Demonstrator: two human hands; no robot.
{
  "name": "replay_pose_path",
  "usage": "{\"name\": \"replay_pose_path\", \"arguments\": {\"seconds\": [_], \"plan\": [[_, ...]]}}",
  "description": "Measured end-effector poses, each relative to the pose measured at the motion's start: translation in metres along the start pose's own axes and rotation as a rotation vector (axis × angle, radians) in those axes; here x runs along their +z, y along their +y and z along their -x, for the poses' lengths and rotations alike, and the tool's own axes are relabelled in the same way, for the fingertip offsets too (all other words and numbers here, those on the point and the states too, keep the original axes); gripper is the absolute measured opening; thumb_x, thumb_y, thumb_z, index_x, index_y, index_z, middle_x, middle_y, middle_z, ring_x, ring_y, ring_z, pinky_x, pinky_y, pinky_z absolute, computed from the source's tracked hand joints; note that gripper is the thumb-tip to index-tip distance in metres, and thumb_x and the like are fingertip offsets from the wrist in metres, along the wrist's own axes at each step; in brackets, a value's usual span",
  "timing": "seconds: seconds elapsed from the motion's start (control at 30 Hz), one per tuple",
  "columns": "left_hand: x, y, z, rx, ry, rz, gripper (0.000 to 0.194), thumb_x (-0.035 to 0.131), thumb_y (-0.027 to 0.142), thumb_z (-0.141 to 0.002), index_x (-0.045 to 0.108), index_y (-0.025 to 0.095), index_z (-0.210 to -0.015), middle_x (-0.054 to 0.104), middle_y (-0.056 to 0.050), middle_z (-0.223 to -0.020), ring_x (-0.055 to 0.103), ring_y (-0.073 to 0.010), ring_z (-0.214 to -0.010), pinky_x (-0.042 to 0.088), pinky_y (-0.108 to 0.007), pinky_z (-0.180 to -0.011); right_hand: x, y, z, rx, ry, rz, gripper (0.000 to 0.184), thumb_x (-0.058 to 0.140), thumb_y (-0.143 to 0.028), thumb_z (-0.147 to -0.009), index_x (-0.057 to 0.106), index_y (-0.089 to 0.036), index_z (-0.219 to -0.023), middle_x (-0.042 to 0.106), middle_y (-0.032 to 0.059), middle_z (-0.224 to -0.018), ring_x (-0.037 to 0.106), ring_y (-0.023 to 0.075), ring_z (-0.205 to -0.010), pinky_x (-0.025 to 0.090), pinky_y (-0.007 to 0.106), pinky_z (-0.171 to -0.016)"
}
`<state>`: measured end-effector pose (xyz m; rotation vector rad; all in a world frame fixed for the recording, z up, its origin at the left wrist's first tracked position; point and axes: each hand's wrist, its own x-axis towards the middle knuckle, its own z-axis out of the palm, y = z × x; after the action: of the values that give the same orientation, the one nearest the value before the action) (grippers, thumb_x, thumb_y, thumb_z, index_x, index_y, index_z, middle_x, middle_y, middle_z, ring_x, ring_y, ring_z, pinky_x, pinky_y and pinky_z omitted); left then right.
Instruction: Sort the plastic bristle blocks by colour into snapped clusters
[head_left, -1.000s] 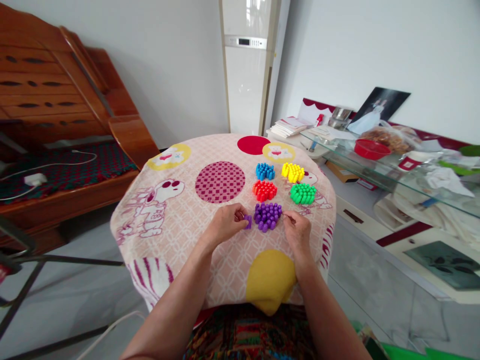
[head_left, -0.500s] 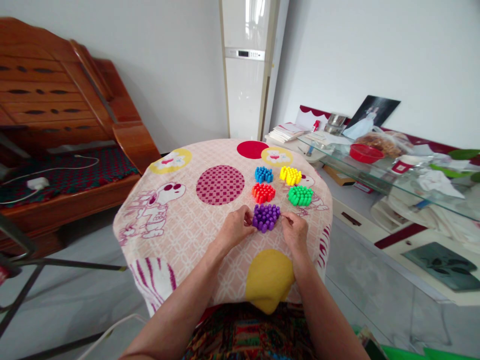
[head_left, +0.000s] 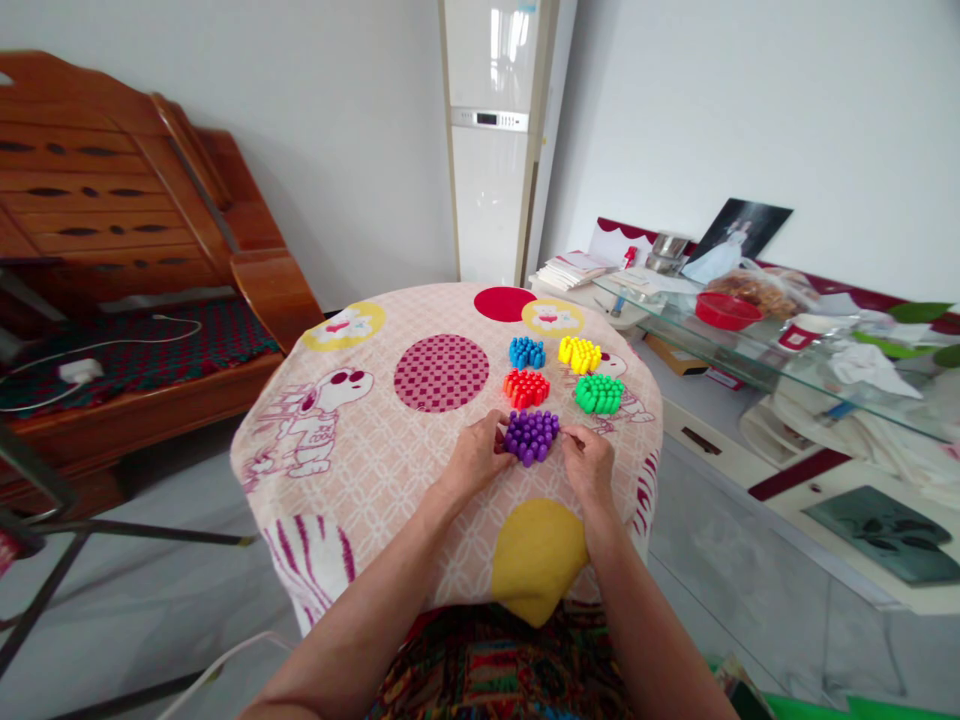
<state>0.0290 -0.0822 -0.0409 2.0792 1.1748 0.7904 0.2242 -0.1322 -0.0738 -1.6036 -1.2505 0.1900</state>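
A cluster of small purple pegs [head_left: 531,436] with rounded tops stands upright on the table between my hands. My left hand [head_left: 480,450] curls its fingers and thumb against the cluster's left edge. At the right edge, my right hand [head_left: 589,458] has its thumb and forefinger pinched together; whatever may be between the tips is too small to make out. Just beyond the purple group stand red pegs [head_left: 526,388], with blue pegs [head_left: 527,352] behind them. Green pegs [head_left: 599,394] and yellow pegs [head_left: 580,354] form two more groups to the right.
A patterned cloth covers the round table [head_left: 375,440]. On the right is a glass shelf [head_left: 847,375] with a red bowl [head_left: 727,311], papers and a cup. A wooden bench [head_left: 142,230] stands at the left, a tall white cabinet unit [head_left: 491,200] at the back.
The view has tilted up slightly, so the room sits a little lower in the picture. Both hands stay at the sides of the purple pegs, with hardly any movement.
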Motion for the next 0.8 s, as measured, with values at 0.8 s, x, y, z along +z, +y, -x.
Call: {"name": "replay_pose_path", "arguments": {"seconds": [0.8], "plan": [[-0.005,0.000,0.002,0.256,0.057,-0.176,0.057,0.058,0.006,-0.076,0.053,0.019,-0.132,0.052,-0.014,-0.138,0.049,-0.0279,-0.131,0.042,-0.047,-0.110,-0.014,0.006,-0.010,-0.004,0.237,0.080,0.036,0.049,-0.030,-0.084,0.072,-0.015,-0.107,0.074,0.0130,-0.098,0.067,0.0245,-0.086,0.052,0.036,-0.081]]}}
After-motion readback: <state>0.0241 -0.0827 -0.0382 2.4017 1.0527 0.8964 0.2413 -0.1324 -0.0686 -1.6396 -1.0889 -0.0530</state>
